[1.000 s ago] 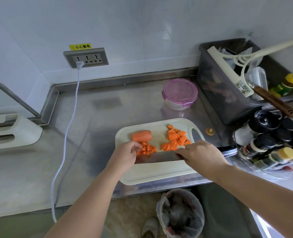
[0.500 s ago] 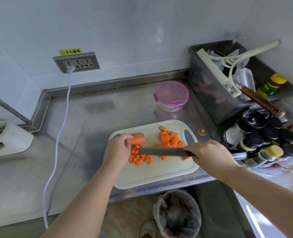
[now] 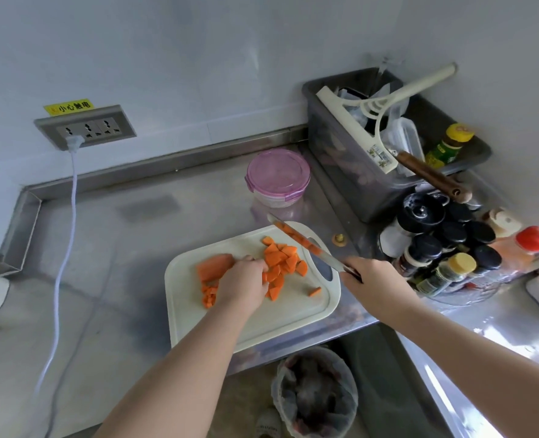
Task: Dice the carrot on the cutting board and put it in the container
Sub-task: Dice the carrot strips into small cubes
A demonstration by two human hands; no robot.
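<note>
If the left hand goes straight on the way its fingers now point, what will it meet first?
The pile of carrot chunks on the cutting board. The left hand points toward the far right, and the pile lies directly ahead of it; whether they touch now is unclear.

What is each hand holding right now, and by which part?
The right hand grips the knife by its handle. The left hand rests on the carrot pieces; whether it grips any cannot be told.
</note>
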